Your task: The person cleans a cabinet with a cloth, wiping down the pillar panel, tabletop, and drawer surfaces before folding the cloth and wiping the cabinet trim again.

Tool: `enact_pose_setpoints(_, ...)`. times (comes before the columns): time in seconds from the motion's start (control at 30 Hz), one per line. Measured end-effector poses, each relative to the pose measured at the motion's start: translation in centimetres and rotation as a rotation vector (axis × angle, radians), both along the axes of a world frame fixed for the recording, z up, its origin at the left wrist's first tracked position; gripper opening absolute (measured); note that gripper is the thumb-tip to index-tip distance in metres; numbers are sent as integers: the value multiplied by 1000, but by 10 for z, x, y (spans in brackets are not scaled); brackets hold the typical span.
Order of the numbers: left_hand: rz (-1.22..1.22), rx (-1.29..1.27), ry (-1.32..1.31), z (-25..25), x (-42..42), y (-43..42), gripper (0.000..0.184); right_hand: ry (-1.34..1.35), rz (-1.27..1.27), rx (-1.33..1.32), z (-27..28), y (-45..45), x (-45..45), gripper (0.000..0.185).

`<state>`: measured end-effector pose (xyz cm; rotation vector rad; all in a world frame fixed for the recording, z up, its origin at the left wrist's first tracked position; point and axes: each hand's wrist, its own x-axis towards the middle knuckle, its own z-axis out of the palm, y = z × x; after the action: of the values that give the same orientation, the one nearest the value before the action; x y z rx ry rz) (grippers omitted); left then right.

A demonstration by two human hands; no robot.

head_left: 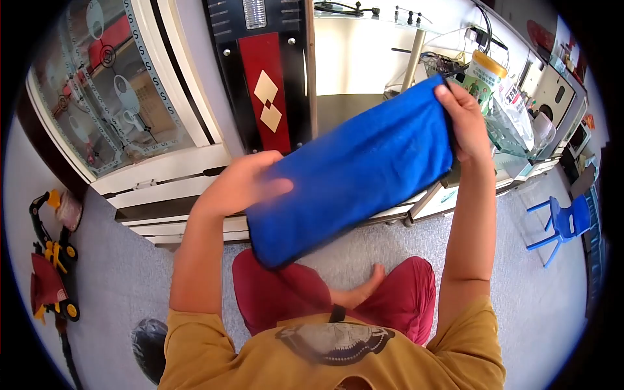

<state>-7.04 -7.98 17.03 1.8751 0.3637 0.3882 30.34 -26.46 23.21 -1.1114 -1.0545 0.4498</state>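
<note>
A blue cloth [364,162] with a dark edge is stretched out in front of me, tilted up to the right. My left hand [250,185] grips its left end, with the thumb over the near face and slightly smeared by motion. At the upper right corner, my right hand [465,117] pinches the cloth, thumb on the front and fingers behind. Both hands are closed on it. The cloth covers part of the white cabinet behind.
Behind the cloth stands a low cabinet [162,166] with a patterned glass door. A tub with a yellow lid [489,64] and tangled cables [442,65] sit at the right. On the floor are a blue chair [569,221], toy vehicles [52,279] and a black bag-like object [149,348].
</note>
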Motion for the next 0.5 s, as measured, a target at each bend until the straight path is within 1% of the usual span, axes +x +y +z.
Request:
enact_pose_setpoints(0.03,19,-30,42,-10,10,5,28,-26,-72,-72,-4,6,4,27)
enact_pose_setpoints(0.07,13,-38,42,-24,20,13,29,-126,-161,-107,-10,15,9,31)
enact_pose_setpoints(0.13,0,-55,48,-59,45,29,31,-368,-276,-298,-20,31,37,35)
enact_pose_setpoints(0.23,65,-263,13,-88,99,32,36,-683,-493,-418,-37,73,78,39)
enact_pose_setpoints(0.27,122,-229,-44,-112,124,40,36,-759,-655,-518,-41,85,77,40)
enact_pose_setpoints(0.3,249,-173,8,-131,145,44,35,-845,-690,-533,-55,97,78,39)
enact_pose_setpoints(0.33,313,-139,27,-141,155,44,34,-932,-727,-546,-64,108,76,39)
enact_pose_setpoints(0.4,440,-69,64,-156,168,45,32,-1013,-412,-397,-78,105,41,34)
enact_pose_setpoints(0.43,459,-140,32,-166,170,52,31,-877,-169,-584,-74,93,10,30)
enact_pose_setpoints(0.47,448,-155,13,-166,169,54,31,-727,78,-755,-66,82,-11,28)
enact_pose_setpoints(0.5,440,-174,-4,-166,164,53,31,-735,-24,-636,-78,81,-9,27)
